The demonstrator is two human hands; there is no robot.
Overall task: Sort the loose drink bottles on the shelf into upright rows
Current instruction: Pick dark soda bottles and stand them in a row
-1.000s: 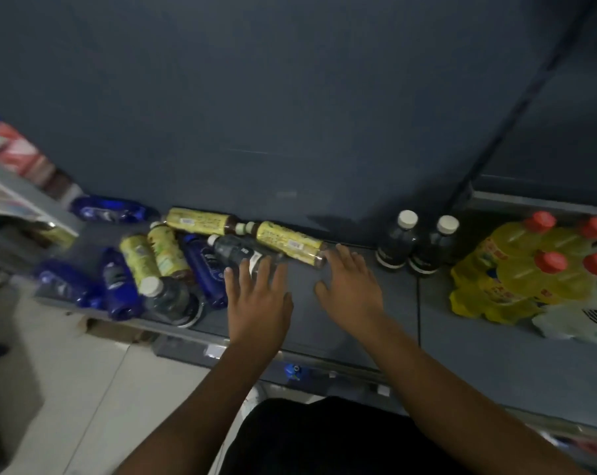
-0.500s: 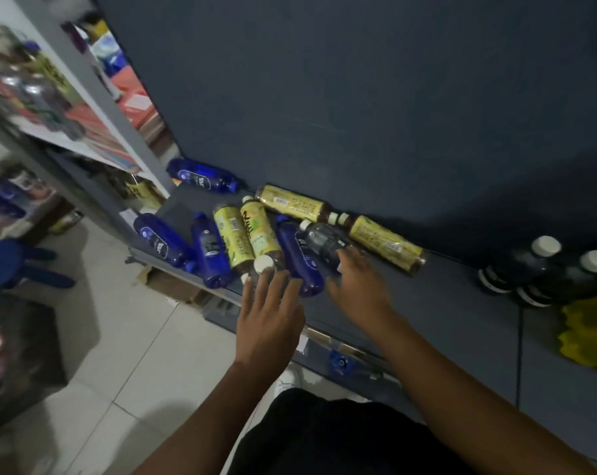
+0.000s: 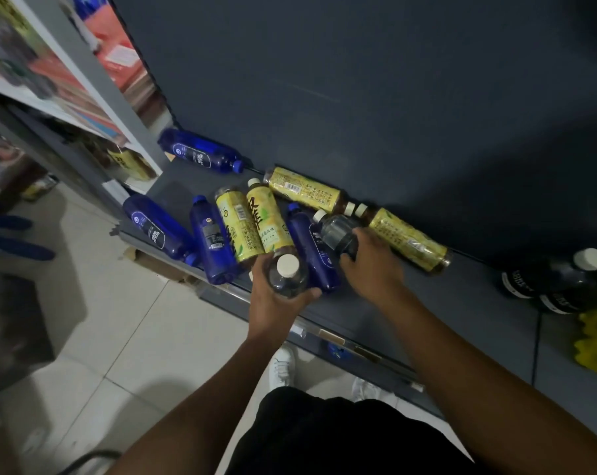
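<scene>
Grey shelf (image 3: 461, 303), pale floor tiles (image 3: 119, 320) — left hand (image 3: 273, 306) grips upright bottle (image 3: 288, 275), right hand (image 3: 372, 265) grips lying bottle (image 3: 336, 231).

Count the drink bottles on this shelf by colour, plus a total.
blue bottles: 4
yellow-label tea bottles: 4
dark white-capped bottles: 4 (one in the left hand, one in the right hand, two upright at right)
Total: 12
The yellow jugs at the right edge are cut off and not counted.

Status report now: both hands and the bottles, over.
Left hand grips a dark white-capped bottle. Right hand grips second dark bottle, lying. Blue bottle lies between them.
</scene>
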